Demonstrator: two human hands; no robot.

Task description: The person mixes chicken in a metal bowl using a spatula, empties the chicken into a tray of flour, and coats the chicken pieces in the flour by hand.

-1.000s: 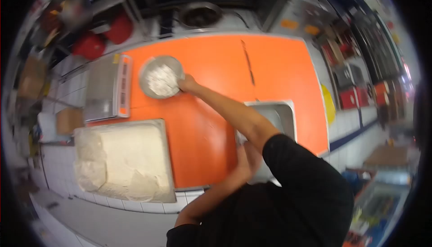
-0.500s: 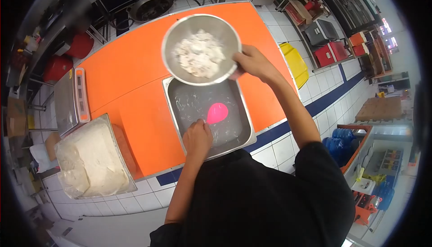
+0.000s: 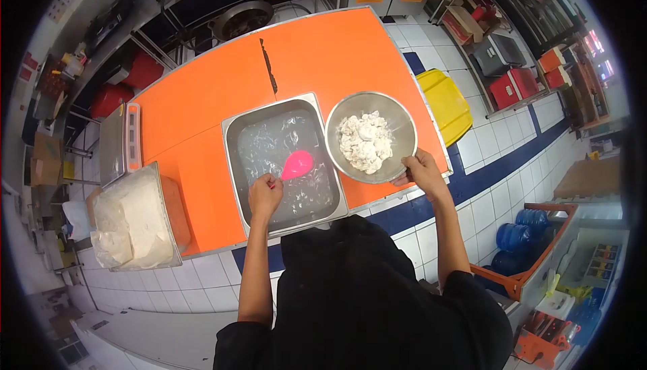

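Observation:
My left hand [image 3: 265, 198] is closed on the handle of a pink spoon-like scoop [image 3: 297, 165]. Its rounded head is over a steel pan [image 3: 340, 201] of greyish, glinting contents, perhaps liquid; whether it touches them I cannot tell. To the right of the pan is a round metal mixing bowl [image 3: 331, 142], its near right rim pinched between the thumb and fingers of my right hand [image 3: 422, 172]. Lumpy, floury off-white dough pieces [image 3: 366, 142] lie in the bowl. I cannot tell whether its base rests on the table.
An orange tabletop [image 3: 195, 94] carries the pan. At its left stand a digital scale [image 3: 121, 141] and a plastic-lined tray of flour [image 3: 138, 222]. A yellow lid-like object [image 3: 445, 107] is beyond the right edge. Metal kitchen equipment lines the back.
My right hand has brought the bowl from behind the pan to its right side and nearer to me. My left hand still grips the pink scoop over the pan. The camera view has shifted.

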